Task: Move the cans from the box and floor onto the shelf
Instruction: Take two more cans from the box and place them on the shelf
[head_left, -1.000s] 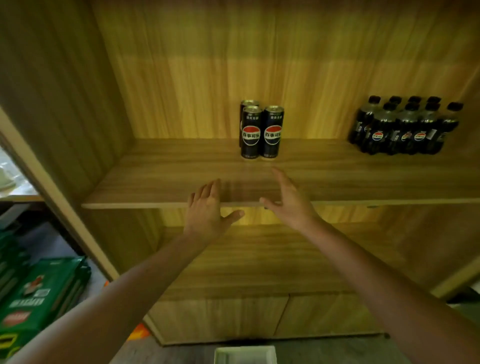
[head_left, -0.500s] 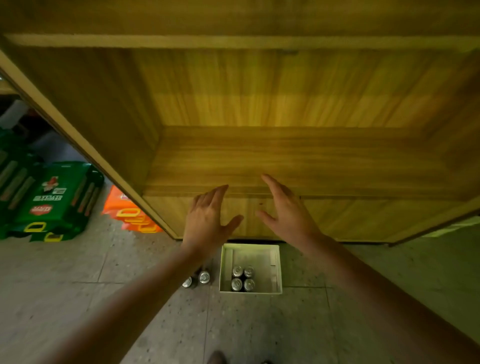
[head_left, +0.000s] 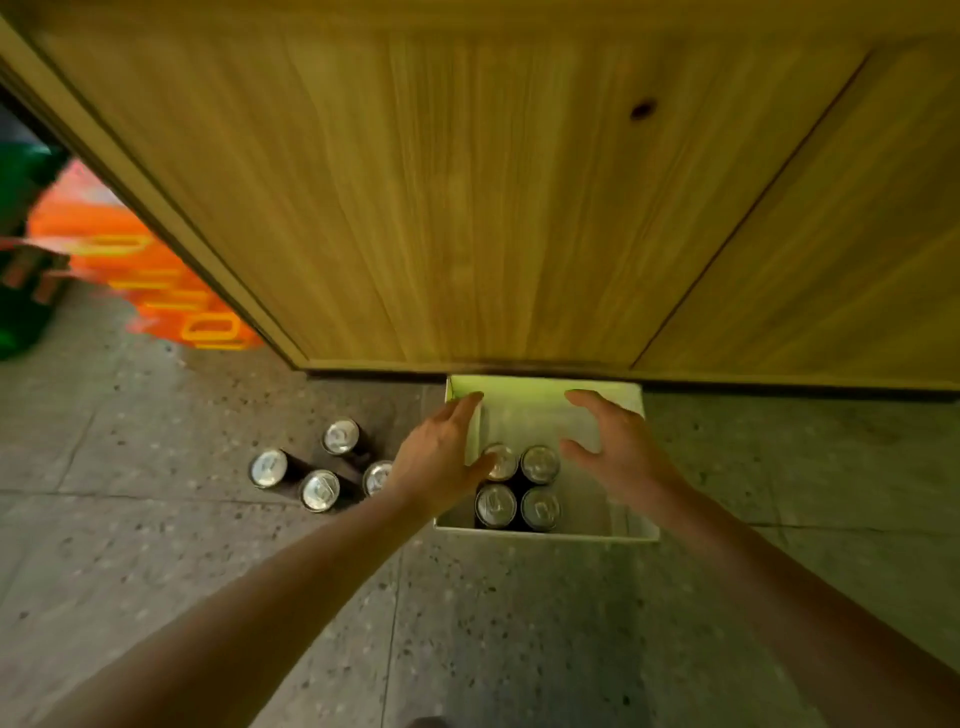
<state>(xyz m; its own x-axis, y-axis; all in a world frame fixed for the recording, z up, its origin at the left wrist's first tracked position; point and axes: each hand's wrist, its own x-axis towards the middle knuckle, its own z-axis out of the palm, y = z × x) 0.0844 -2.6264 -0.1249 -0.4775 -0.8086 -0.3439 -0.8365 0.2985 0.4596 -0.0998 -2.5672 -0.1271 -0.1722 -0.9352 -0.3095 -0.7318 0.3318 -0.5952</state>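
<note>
A white box stands on the floor against the cabinet base, with several dark cans upright in its near half, silver tops up. Several more cans stand on the floor left of the box. My left hand hovers over the box's left wall, fingers spread, its thumb near the back-left can. My right hand hangs over the box's right half, fingers apart and empty. The shelf is out of view.
The wooden cabinet doors fill the upper view, right behind the box. Orange packs and green crates lie on the speckled floor at the far left.
My view has dropped from the shelf with cans and bottles to the floor. Both hands have come down from the shelf edge to just above the box, still empty.
</note>
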